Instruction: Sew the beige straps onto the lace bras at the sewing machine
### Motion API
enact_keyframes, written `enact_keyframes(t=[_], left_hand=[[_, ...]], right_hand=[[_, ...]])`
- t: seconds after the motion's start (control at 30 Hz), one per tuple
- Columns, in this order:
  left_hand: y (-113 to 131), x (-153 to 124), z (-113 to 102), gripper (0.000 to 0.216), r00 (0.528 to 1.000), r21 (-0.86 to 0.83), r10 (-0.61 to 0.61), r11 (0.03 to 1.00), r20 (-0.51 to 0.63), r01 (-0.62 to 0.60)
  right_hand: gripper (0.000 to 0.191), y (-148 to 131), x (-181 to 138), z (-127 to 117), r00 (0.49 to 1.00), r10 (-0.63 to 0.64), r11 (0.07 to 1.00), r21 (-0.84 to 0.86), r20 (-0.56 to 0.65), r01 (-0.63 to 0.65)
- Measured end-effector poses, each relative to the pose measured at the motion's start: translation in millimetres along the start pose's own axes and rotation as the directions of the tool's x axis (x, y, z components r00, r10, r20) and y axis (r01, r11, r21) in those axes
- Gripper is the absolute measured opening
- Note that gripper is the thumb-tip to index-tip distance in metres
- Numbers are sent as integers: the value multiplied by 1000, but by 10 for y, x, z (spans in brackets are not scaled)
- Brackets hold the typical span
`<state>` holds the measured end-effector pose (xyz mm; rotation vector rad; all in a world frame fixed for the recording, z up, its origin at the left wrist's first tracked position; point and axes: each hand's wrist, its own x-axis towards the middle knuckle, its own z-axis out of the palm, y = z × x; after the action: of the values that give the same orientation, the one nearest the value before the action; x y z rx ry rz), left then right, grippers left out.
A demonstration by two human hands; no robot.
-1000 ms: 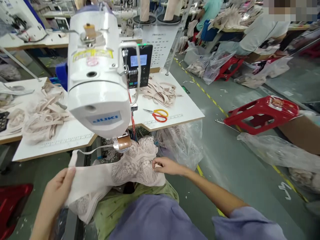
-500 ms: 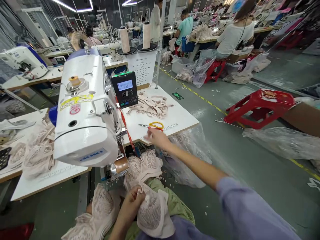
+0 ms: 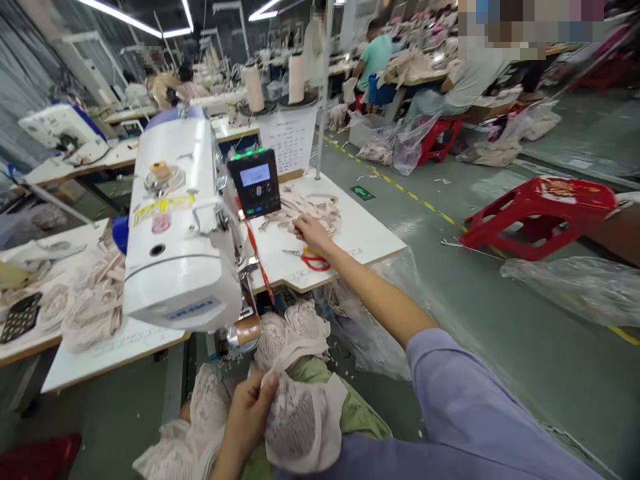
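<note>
My left hand (image 3: 250, 407) pinches the edge of a beige lace bra (image 3: 300, 417) lying over my lap. More of the beige lace bra cups hang behind and to the left of that hand. On the white sewing table my right hand (image 3: 313, 233) is at the near side of a pile of beige straps (image 3: 320, 207). Its fingers are drawn together; whether a strap is between them is too small to make out. Scissors (image 3: 313, 259) with red and yellow handles lie just below my right wrist.
A white sewing machine (image 3: 183, 267) stands left of my right hand, with a control panel (image 3: 255, 183) beside it. Beige pieces (image 3: 95, 307) lie on the table's left side. A red stool (image 3: 540, 217) is tipped over on the floor at right. Other people sit farther back.
My right hand has moved away from the scissors, forward to the strap pile. My left hand still holds the bra. The view has shifted slightly.
</note>
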<state>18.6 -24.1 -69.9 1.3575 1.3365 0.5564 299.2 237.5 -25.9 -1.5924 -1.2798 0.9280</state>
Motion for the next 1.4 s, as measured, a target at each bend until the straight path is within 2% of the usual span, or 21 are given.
enact_keyframes(t=[0.07, 0.13, 0.17, 0.2, 0.27, 0.33, 0.4, 0.47, 0.57, 0.63, 0.73, 0.87, 0.97, 1.1, 1.17, 1.23, 1.3, 1.37, 1.4], left_hand=[[108, -7, -25, 57, 997, 29, 47, 999, -53, -45], [194, -13, -69, 53, 994, 23, 81, 997, -67, -79], [225, -19, -98, 51, 994, 14, 89, 996, -64, -89], [251, -27, -127, 49, 993, 5, 96, 995, -62, -96], [292, -58, -184, 46, 994, -8, 98, 995, -57, -98], [320, -98, -233, 46, 995, -24, 91, 995, -41, -92], [325, -131, -275, 45, 997, -67, 72, 995, 4, -72], [308, -148, -311, 45, 997, -120, 47, 992, 56, -40], [270, -148, -344, 46, 992, -160, 26, 987, 126, -5], [263, -147, -352, 46, 986, -152, 34, 988, 162, -9], [290, -162, -355, 45, 983, -116, 48, 993, 175, -28], [340, -211, -346, 44, 985, -41, 56, 998, 166, -50], [340, -248, -317, 42, 986, 28, 108, 993, 128, -112], [296, -266, -255, 42, 982, -10, 139, 990, 131, -139], [270, -263, -229, 44, 986, -82, 109, 992, 129, -99], [247, -256, -214, 46, 991, -162, 59, 986, 118, -39], [224, -252, -210, 47, 994, -226, 10, 974, 113, 16], [201, -251, -214, 46, 993, -268, -19, 962, 116, 50], [191, -252, -217, 46, 992, -281, -27, 958, 122, 61]], right_hand=[[27, -23, -251, 68, 999, -3, 988, 154, 52, -5], [29, 13, -593, 119, 986, -3, 934, 353, 164, -56], [28, 52, -790, 129, 965, -14, 831, 539, 262, -135], [28, 102, -999, 130, 930, -21, 721, 650, 366, -240], [25, 211, -1418, 118, 859, -33, 616, 687, 512, -385], [23, 298, -1784, 123, 801, -61, 658, 627, 595, -416], [22, 330, -2049, 163, 744, -95, 764, 527, 662, -371], [22, 304, -2199, 233, 674, -116, 853, 421, 730, -309], [22, 215, -2280, 352, 598, -169, 899, 371, 783, -232], [22, 164, -2296, 418, 599, -221, 901, 396, 770, -177], [23, 113, -2319, 472, 633, -303, 908, 418, 712, -36], [22, 68, -2364, 481, 657, -376, 918, 357, 653, 170], [24, 72, -2414, 501, 689, -351, 931, 315, 634, 184], [28, 178, -2474, 576, 749, -174, 957, 289, 640, -26], [29, 245, -2478, 602, 752, -80, 932, 316, 655, -176], [33, 290, -2457, 596, 705, 5, 858, 360, 709, -367], [37, 309, -2423, 559, 611, 50, 731, 387, 790, -561], [41, 319, -2391, 508, 523, 46, 614, 389, 851, -687], [42, 328, -2381, 484, 502, 34, 583, 391, 864, -712]])
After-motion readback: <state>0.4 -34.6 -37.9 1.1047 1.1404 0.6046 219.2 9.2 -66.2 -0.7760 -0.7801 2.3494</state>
